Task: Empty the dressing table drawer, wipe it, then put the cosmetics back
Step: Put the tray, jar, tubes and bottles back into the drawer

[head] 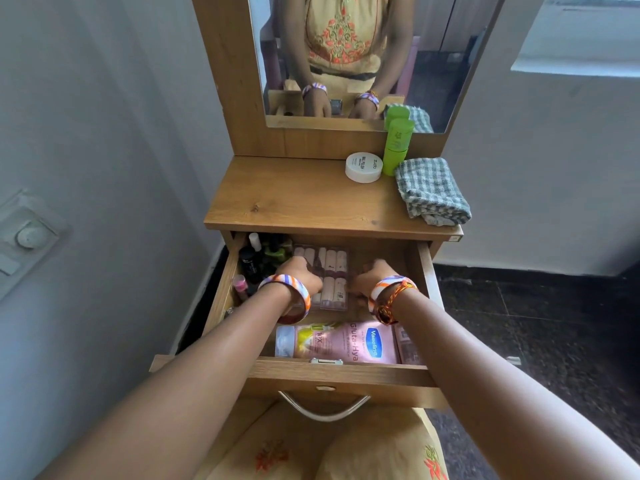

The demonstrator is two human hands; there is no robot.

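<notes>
Head view shows the clear lipstick case (pixel 327 278) lying flat in the middle of the open drawer (pixel 346 370), with the left hand (pixel 299 275) and right hand (pixel 372 277) at its two sides. Fingers curl down over its edges, though whether they grip it yet cannot be told. Lifting it level, with both sides rising together, should keep the tubes from spilling. Dark bottles (pixel 258 258) crowd the left corner, so a straight rise seems safest. A Vaseline tube (pixel 349 342) lies nearer the front. Up on the tabletop (pixel 294 195) wait a white jar (pixel 363 167), green bottle (pixel 396 147) and checked cloth (pixel 431 190)
</notes>
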